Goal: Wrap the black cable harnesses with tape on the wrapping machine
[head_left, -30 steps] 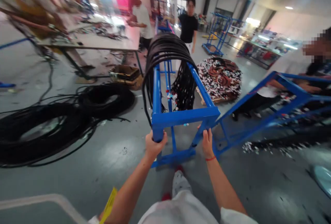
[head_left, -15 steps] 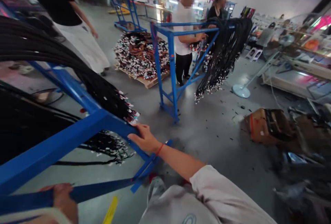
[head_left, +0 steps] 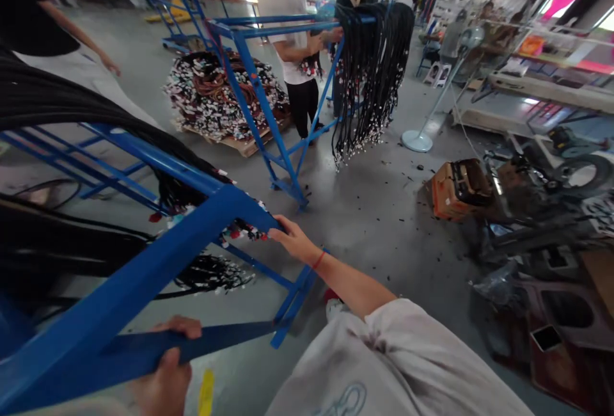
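A blue metal rack (head_left: 158, 256) draped with black cables (head_left: 57, 102) fills the left of the view. My left hand (head_left: 165, 365) is wrapped round a lower blue bar of the rack near the bottom edge. My right hand (head_left: 295, 240) grips the rack's corner post, a red band on its wrist. White and red connectors (head_left: 225, 272) hang from the cable ends under the rack.
A second blue rack (head_left: 268, 83) with hanging black cables stands ahead, two people behind it. A pallet of cable bundles (head_left: 211, 99) lies beyond. Another person (head_left: 57, 45) is at the left. A floor fan (head_left: 451, 64), boxes (head_left: 455, 189) and clutter lie right.
My view has swung right, from the rack's end to its side. The rack has shifted left and closer. Both hands keep their grip.
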A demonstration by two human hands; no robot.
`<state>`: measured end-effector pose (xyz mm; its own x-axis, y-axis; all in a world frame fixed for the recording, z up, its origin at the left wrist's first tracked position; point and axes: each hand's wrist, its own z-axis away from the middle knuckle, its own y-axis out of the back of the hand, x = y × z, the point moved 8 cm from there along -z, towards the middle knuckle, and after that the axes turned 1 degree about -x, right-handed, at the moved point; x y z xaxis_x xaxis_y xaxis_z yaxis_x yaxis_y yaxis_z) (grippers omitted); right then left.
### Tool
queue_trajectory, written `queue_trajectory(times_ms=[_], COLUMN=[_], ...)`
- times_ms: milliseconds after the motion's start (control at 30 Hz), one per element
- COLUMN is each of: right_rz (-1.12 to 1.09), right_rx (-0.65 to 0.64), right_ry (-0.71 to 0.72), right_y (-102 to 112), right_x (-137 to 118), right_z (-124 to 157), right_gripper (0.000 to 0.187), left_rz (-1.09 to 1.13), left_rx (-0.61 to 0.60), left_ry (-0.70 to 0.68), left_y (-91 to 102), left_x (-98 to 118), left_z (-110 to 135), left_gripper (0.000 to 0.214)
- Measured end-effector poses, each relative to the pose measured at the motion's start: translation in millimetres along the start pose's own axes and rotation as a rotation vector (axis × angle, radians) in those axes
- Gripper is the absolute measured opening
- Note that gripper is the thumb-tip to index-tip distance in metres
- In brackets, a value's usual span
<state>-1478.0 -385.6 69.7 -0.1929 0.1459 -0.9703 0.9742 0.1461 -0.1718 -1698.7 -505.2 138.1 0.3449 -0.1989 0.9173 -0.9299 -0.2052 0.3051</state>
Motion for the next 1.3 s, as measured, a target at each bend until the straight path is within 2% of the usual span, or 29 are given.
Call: queue_trajectory(times_ms=[67,167,267,367,467,567,700,767,833,933,1000,1033,1100,1133,1200,1300], right_rz=[-0.034,-0.079,-0.103,-0.029,0.096,0.157,0.235,0.272,0.294,0.326,0.352,0.359,0.351,0.338,0.311,0.341], right_rx=[-0.016,0.007,0.038,0.081,0.272,0.434,0.552,0.629,0.711,0.838,0.922,0.948,0.940,0.911,0.837,0.773], right_ry=[-0.005,0.005,0.000,0.042,0.164,0.207,0.084,0.005,-0.064,-0.146,-0.170,-0.168,-0.142,-0.117,-0.039,0.130], right_y=[18.3,50.2,83.7,122.8,180.4,242.0,318.1,352.8,383.2,422.0,444.0,453.6,470.3,478.5,497.6,537.8], right_x=[-1.1,-2.9,-5.9,-17.6,-39.6,-53.6,-48.9,-42.2,-35.9,-31.7,-35.2,-38.7,-48.8,-56.0,-77.1,-125.5], right_z=[20.2,45.9,64.9,83.4,118.1,179.0,289.4,348.3,402.3,467.0,495.5,503.5,503.1,494.4,461.7,387.7], right_gripper=[0.055,0.059,0.060,0.058,0.054,0.054,0.048,0.047,0.048,0.047,0.046,0.046,0.048,0.051,0.060,0.081], left_rz=[0.093,0.204,0.242,0.235,0.252,0.265,0.292,0.292,0.271,0.154,-0.017,-0.108,-0.225,-0.247,-0.250,-0.282], left_rx=[-0.044,-0.262,-0.394,-0.416,-0.360,-0.261,-0.164,-0.129,-0.114,-0.189,-0.340,-0.434,-0.557,-0.552,-0.396,-0.009], left_ry=[0.000,0.019,0.002,-0.015,-0.057,-0.083,-0.086,-0.075,-0.067,-0.155,-0.311,-0.407,-0.576,-0.651,-0.767,-0.842], left_y=[-15.3,-51.1,-87.3,-128.5,-171.3,-208.2,-260.8,-297.1,-342.5,-416.4,-458.3,-473.3,-482.3,-475.8,-446.0,-390.3], left_x=[5.1,2.2,-3.9,-4.9,7.6,26.8,48.4,55.7,65.9,101.0,137.1,155.7,189.3,205.1,232.9,255.4], left_z=[12.3,31.2,50.8,71.7,92.9,112.2,134.6,143.8,150.9,155.5,157.0,158.9,162.2,161.4,150.7,116.0], left_gripper=[0.011,0.011,0.018,0.029,0.035,0.032,0.027,0.027,0.028,0.027,0.035,0.040,0.036,0.028,0.020,0.019])
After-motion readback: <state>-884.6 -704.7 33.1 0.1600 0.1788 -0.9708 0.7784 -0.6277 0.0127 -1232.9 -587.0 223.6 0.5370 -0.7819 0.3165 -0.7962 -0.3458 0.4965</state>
